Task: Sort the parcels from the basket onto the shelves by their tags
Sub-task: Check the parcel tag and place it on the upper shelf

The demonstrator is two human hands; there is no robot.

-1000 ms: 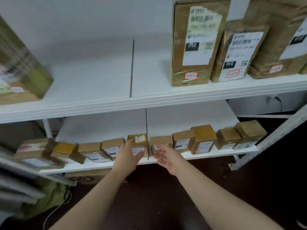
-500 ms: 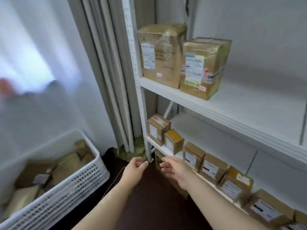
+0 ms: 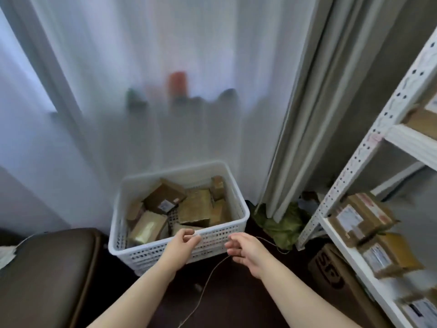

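Fingers of my left hand and right hand are hanging loosely curled, empty; I am finding tags on parcels in the basket blurred.

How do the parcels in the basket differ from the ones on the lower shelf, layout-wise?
The basket parcels lie jumbled and tilted against one another inside the white basket; the shelf parcels sit side by side in a row along the front of the lower shelf. The shelf parcels show white labels facing outward; on the basket parcels few labels show. Both are brown taped boxes.
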